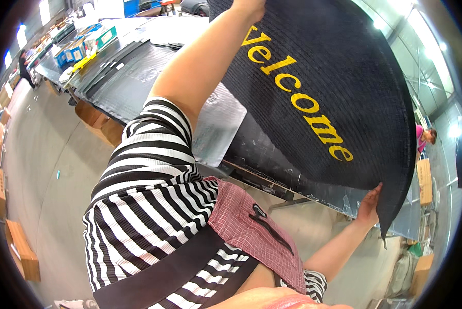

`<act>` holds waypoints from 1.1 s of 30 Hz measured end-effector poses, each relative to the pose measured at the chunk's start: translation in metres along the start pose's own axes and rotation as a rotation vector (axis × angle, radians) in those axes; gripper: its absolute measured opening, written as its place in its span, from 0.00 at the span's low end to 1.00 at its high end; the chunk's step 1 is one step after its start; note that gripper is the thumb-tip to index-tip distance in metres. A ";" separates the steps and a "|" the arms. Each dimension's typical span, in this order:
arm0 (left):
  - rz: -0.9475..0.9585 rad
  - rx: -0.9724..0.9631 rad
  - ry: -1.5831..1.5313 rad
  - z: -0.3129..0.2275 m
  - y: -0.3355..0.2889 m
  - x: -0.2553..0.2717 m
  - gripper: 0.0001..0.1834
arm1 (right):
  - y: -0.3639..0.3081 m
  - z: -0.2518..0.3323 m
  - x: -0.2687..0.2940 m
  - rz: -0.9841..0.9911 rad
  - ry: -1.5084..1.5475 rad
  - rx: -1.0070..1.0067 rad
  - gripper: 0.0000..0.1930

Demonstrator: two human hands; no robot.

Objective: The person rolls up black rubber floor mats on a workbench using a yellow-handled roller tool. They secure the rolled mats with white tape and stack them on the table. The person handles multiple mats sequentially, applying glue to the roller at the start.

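Note:
A large black ribbed doormat with yellow lettering is lifted and curved above a worktable. My left hand, partly cut off at the top of the view, is closed on the mat's upper left side. At its lower right edge, near a corner, my right hand pinches the mat between thumb and fingers. Below my left arm a shiny grey sheet lies on the table. The mat's far side and what lies behind it are hidden.
Dark flat sheets and blue boxes lie along the tables at the far left. An open carton stands beneath the table edge. Cartons line the left floor. Another person in pink is at the right, beyond the mat.

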State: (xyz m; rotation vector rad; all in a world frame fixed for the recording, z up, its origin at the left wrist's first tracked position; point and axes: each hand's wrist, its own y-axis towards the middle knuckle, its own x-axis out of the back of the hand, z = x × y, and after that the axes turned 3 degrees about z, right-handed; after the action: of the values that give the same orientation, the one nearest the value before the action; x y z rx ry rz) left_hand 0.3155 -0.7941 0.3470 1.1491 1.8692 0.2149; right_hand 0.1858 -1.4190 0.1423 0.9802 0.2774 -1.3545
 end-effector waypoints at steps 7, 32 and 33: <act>0.179 0.124 -0.421 -0.001 -0.018 0.102 0.19 | -0.071 -0.009 0.056 -0.353 -0.813 0.159 0.08; -0.370 0.772 0.095 -0.035 -0.342 0.390 0.28 | -0.224 -0.101 0.016 -0.165 -0.880 -0.666 0.15; -0.375 0.768 0.102 -0.034 -0.342 0.388 0.28 | -0.221 -0.101 0.012 -0.181 -0.875 -0.649 0.13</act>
State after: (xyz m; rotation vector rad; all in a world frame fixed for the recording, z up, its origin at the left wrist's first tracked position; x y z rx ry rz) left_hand 0.0134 -0.6698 -0.0554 1.2450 2.2921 -0.7248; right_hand 0.0262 -1.3338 -0.0196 -0.2111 0.1141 -1.5823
